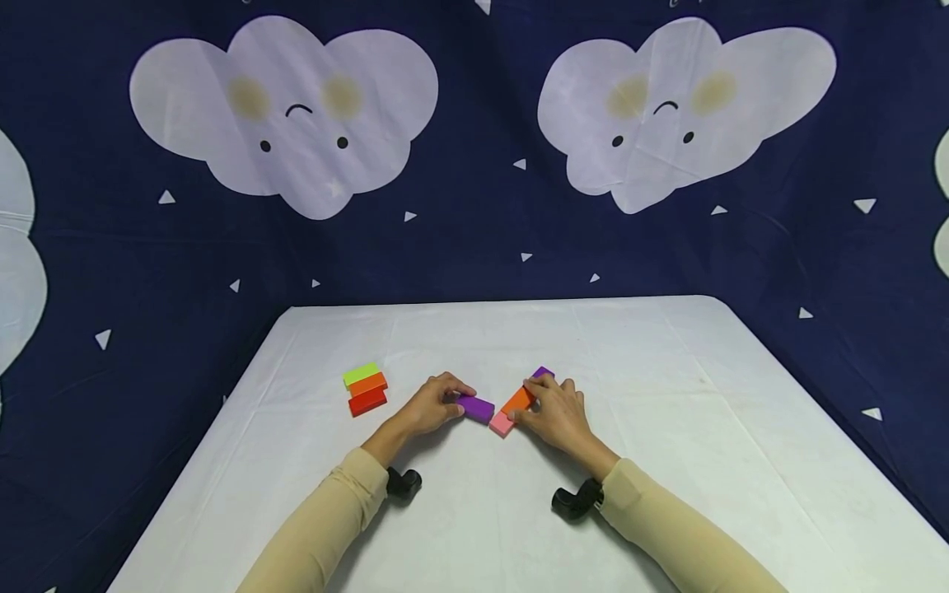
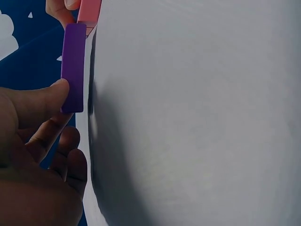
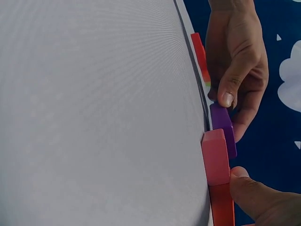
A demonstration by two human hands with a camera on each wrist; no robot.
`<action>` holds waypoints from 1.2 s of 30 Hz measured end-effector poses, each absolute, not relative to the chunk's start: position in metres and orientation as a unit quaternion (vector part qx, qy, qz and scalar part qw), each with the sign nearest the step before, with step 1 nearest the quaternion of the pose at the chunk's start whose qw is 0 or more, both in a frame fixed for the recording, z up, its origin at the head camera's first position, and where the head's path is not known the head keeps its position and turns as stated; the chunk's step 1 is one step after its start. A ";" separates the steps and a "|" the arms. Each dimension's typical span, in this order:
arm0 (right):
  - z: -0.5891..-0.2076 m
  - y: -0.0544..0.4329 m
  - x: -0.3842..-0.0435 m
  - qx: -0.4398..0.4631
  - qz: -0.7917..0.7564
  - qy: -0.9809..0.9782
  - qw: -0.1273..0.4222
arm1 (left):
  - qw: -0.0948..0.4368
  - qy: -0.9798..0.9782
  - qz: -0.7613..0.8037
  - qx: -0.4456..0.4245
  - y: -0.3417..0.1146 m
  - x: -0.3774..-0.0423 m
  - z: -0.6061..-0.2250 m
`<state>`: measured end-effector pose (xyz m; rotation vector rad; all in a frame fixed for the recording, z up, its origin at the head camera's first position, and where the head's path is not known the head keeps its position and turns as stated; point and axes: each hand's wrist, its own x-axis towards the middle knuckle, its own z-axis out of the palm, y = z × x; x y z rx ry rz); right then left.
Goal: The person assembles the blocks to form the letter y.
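My left hand (image 1: 430,405) pinches one end of a purple block (image 1: 478,409) between thumb and fingers. The block's other end lies close beside a pink block (image 1: 500,425). Pink, orange (image 1: 517,401) and a second purple block (image 1: 544,372) form a slanting row. Over that row, my right hand (image 1: 561,416) grips the orange block, its thumb near the joint with the pink one. In the right wrist view the pink block (image 3: 216,157) stands end to end with the orange block (image 3: 222,205). Part of the far purple block is hidden by my right fingers.
Left of my hands, yellow-green (image 1: 360,374), orange (image 1: 368,385) and red (image 1: 367,402) blocks lie side by side. They rest on a white-covered table (image 1: 667,354). Behind it hangs a dark blue cloth (image 1: 482,247) with clouds. Black wrist-worn devices (image 1: 404,484) sit below both hands.
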<state>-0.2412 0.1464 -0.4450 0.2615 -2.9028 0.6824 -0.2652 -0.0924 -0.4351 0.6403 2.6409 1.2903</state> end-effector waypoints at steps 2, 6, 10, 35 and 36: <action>-0.445 0.146 -0.241 0.088 0.227 -0.967 0.074 | 0.068 0.877 0.425 0.214 -0.092 -0.266 -0.436; -0.445 0.146 -0.241 0.089 0.227 -0.967 0.076 | 0.068 0.880 0.419 0.214 -0.090 -0.268 -0.438; -0.445 0.146 -0.241 0.090 0.229 -0.966 0.078 | 0.072 0.881 0.414 0.216 -0.088 -0.268 -0.438; -0.445 0.147 -0.241 0.090 0.230 -0.966 0.077 | -0.001 0.889 0.450 0.089 -0.080 -0.252 -0.436; -0.445 0.147 -0.241 0.090 0.230 -0.966 0.076 | -0.005 0.890 0.448 0.082 -0.079 -0.251 -0.437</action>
